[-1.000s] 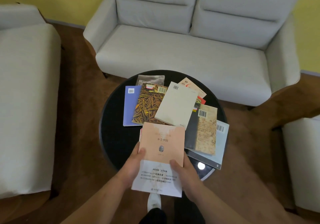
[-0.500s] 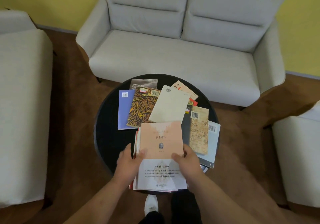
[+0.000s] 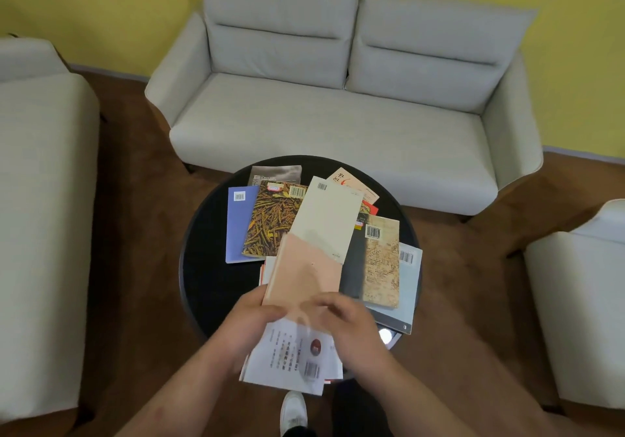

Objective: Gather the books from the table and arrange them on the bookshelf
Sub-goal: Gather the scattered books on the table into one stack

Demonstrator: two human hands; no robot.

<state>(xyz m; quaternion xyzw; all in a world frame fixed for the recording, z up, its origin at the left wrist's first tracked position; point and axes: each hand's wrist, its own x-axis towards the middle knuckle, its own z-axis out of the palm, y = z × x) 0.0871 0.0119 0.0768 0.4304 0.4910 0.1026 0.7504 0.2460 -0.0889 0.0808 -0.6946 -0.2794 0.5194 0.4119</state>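
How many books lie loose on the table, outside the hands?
8 visible: grey book, blue book and brown patterned book on the left; cream book in the middle; peach book, red book, map-covered book and pale blue book on the right. Others may hide underneath.

1. Right hand (image 3: 341, 315): blurred, grip unclear.
2. Grey-covered book (image 3: 275, 174), mostly hidden under the brown-and-yellow patterned book (image 3: 274, 220).
3. White shoe (image 3: 293, 413), cut by the bottom edge.
4. Peach-and-white paperback book (image 3: 304, 277): print too small to read.

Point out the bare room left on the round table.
Bare: the table's left side, from rim to blue book, down past the pink book to the left hand. Crowded: centre and right, where overlapping books reach the rim.
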